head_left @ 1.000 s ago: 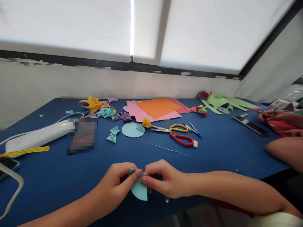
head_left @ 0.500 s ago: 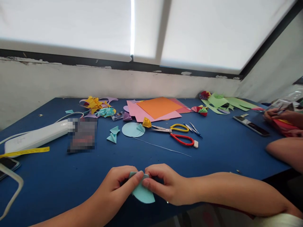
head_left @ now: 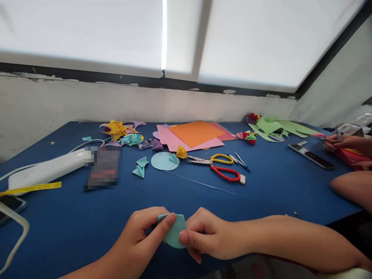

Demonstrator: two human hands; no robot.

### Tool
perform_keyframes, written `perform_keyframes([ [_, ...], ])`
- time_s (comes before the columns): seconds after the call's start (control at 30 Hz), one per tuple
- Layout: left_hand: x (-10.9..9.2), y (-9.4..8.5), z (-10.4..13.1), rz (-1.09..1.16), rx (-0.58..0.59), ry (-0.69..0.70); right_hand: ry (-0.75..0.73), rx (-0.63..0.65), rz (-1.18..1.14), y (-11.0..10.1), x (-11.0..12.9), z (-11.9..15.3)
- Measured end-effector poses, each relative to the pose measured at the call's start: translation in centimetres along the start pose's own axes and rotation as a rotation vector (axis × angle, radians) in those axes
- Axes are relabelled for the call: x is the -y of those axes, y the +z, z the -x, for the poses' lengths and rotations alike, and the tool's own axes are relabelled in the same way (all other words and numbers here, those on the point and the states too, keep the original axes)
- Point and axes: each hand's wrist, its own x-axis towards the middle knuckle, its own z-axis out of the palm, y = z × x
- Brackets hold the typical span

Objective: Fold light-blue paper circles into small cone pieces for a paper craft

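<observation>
A light-blue paper circle (head_left: 175, 231), with its top edge folded over, is held up above the near side of the table. My left hand (head_left: 147, 228) pinches its upper left, the thumb flat on the front. At its lower right, my right hand (head_left: 206, 234) grips the edge between thumb and fingers; the fingertips behind the paper are hidden. Beyond the hands lie flat light-blue paper circles (head_left: 159, 160) and folded light-blue paper pieces (head_left: 140, 167). A yellow folded paper piece (head_left: 181, 152) sits beside scissors (head_left: 211, 161) with one yellow and one red handle.
A thin wire (head_left: 203, 183) crosses the blue table (head_left: 116, 209). Coloured paper sheets (head_left: 194, 133) are stacked at the back. Left are a white power strip (head_left: 49, 170) and yellow tape measure (head_left: 35, 188); right, a phone (head_left: 310, 155) and another person's hand (head_left: 334, 142).
My right hand has slid from the paper's top edge down to its lower right side. My left hand keeps its pinch at the upper left. The view has shifted slightly.
</observation>
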Motion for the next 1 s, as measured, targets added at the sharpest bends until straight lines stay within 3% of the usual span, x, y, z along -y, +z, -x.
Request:
perform_keyframes([
  [0.1,0.1,-0.1,-0.1,0.039,0.003,-0.028,-0.026,-0.029,0.037,0.0,0.2,-0.1],
  [0.27,-0.3,-0.1,-0.2,0.178,0.131,-0.145,0.005,-0.076,-0.020,0.0,0.2,-0.2],
  [0.47,-0.2,0.0,-0.3,0.173,0.107,-0.159,-0.059,-0.047,0.002,-0.2,-0.1,-0.3],
  [0.67,0.4,0.0,-0.3,0.152,0.006,-0.156,0.017,-0.077,-0.003,-0.6,0.1,-0.2],
  [0.73,0.7,-0.1,-0.4,0.179,-0.042,-0.163,-0.130,-0.252,0.191,-1.2,-0.1,-0.4],
  [0.8,1.0,-0.2,-0.6,0.205,-0.062,-0.179,-0.369,-0.503,0.570,-1.9,-0.6,-0.6],
  [0.83,1.1,-0.3,-0.8,0.217,-0.055,-0.192,-0.527,-0.535,0.800,-2.2,-1.0,-0.7],
  [0.9,1.2,-0.3,-1.0,0.236,-0.019,-0.213,-0.688,-0.490,1.142,-2.6,-1.6,-0.8],
  [1.0,1.0,-0.2,-1.2,0.264,0.040,-0.240,-0.793,-0.456,1.216,-2.6,-1.9,-0.8],
])
